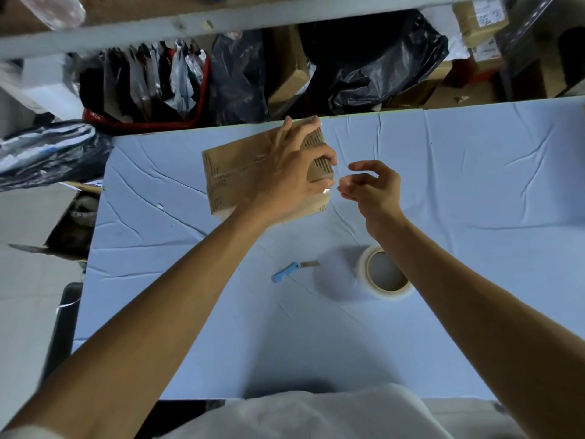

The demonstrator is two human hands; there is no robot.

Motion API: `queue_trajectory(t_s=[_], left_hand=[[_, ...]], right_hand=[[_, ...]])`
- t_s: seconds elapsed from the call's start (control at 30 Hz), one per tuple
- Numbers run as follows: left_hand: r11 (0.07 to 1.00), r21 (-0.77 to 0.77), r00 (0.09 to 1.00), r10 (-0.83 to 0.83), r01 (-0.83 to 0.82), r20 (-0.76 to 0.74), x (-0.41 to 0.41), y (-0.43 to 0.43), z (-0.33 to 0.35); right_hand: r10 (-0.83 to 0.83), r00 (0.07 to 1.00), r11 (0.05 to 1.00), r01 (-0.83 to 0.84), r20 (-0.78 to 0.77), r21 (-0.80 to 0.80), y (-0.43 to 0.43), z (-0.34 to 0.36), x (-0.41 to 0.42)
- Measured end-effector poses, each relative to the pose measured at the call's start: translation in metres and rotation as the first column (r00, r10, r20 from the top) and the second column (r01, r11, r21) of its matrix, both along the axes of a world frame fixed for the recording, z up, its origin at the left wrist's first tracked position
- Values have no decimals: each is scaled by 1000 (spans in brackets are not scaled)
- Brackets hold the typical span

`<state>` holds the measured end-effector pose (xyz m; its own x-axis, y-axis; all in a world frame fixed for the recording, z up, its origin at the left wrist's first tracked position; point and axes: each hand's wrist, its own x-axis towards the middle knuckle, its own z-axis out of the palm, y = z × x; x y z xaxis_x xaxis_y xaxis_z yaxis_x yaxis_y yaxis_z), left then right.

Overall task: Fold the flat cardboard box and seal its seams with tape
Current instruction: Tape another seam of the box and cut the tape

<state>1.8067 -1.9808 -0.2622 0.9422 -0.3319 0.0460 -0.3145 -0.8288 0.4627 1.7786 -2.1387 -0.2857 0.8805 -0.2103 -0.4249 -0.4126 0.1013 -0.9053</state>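
Two hands were up over the far half of the counter [474, 185] when I looked in, both bare-armed. My left hand [294, 172] lay spread across the box [234, 172], palm down, its fingers [319, 153] curled over the right end and clamping it there. The box sat near the counter's far edge, left of centre, folded up rather than flat, its brown top facing me with rows of dark printed marks along its left side and on the end under the fingers. A glint of clear tape [329, 188] showed at the box's near right corner, just beside the left thumb side of the hand. My right hand [370, 188] hung just to the right of the box, off the cardboard, fingers half curled with the tips pinched close together; something thin and clear seemed to run between them and that corner, but I could not tell for certain whether they gripped it. Nearer to me on the pale blue cloth lay the tape roll [386, 274], on its side with the core open upward, partly behind my right forearm. Just left of it lay a small cutter [288, 270] with a blue handle, blade pointing toward the roll, the two close but apart.
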Motion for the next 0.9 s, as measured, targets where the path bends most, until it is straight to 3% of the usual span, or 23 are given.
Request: queue_trajectory(t_s=[0.2, 0.37, 0.67, 0.8, 0.9], left_hand=[[999, 27, 998, 21, -22, 57, 0, -4, -5], [998, 39, 996, 35, -39, 88, -1, -6, -8], [990, -122, 997, 74, -70, 31, -1, 2, -2], [965, -227, 990, 140, -129, 33, -2, 3, -4], [964, -206, 984, 175, -165, 32, -4, -1, -9]], right_hand=[[-81, 996, 995, 82, 24, -54, 11, 0, 1], [-176, 984, 905, 177, 38, -387, 17, 7, -11], [50, 992, 914, 0, 113, -405, 36, 29, -29], [39, 988, 922, 23, 151, -387, 37, 30, -27], [75, 986, 921, -11, 148, -389, 39, 24, -27]])
